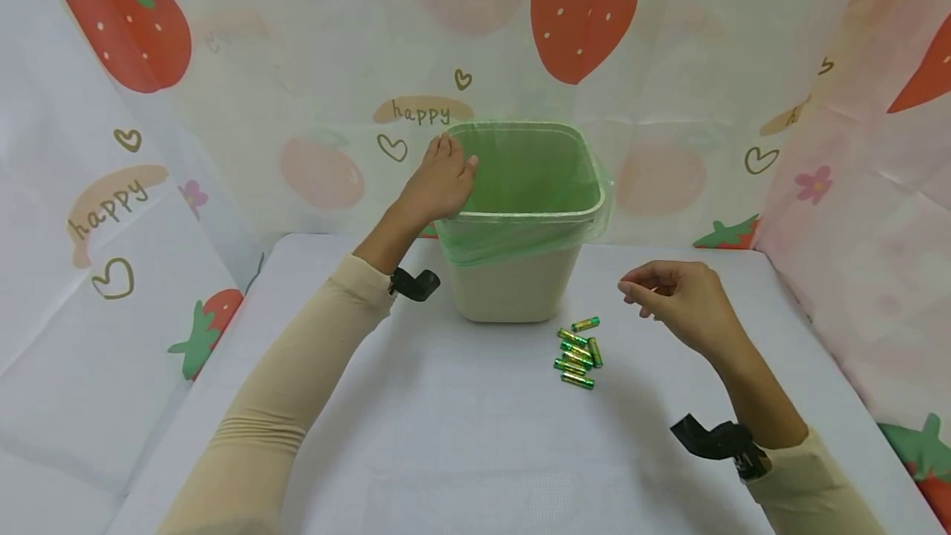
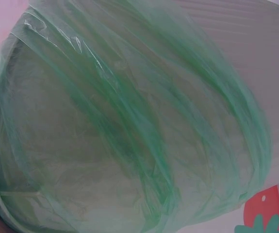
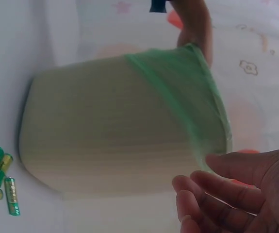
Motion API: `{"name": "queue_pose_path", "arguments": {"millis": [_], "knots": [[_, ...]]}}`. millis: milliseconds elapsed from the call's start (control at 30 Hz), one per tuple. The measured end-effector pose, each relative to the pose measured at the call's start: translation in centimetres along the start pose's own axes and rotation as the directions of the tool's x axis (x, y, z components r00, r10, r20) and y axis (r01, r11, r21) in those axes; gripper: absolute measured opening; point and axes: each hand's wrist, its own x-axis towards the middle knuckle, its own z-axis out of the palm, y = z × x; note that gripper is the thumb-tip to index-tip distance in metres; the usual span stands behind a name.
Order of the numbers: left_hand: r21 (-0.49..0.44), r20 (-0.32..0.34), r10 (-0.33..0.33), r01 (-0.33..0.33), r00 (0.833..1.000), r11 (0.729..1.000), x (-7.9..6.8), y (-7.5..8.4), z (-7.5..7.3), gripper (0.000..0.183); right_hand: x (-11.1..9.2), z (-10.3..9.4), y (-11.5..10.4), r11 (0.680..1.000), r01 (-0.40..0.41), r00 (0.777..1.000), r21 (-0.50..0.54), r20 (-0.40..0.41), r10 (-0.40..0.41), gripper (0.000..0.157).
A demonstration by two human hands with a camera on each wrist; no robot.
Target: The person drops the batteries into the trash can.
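Observation:
A cream trash can (image 1: 513,287) stands upright at the back of the table, lined with a thin green plastic bag (image 1: 520,238) folded over its rim. My left hand (image 1: 444,178) holds the can's left rim, the thumb toward the opening; the left wrist view shows mostly the creased bag. To the right of the can, my right hand (image 1: 679,300) hovers above the table, fingers loosely bent with nothing between them. Several green and gold batteries (image 1: 577,356) lie in a small group on the table in front of the can, left of my right hand.
The table (image 1: 446,452) has a white cover. Behind it and at both sides hang white and pink sheets printed with strawberries (image 1: 584,11), hearts and lettering. A black strap mount (image 1: 716,438) sits on my right wrist, another (image 1: 416,284) on my left.

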Motion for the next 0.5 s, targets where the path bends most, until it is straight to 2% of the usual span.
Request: {"name": "queue_pose_path", "arguments": {"millis": [500], "knots": [[0.013,0.011,0.006,-0.006,1.0,1.0,-0.1,0.1,-0.1,0.067,-1.3,2.8,2.9,0.998,-0.064,0.998,0.019,0.013,0.064,0.014]]}}
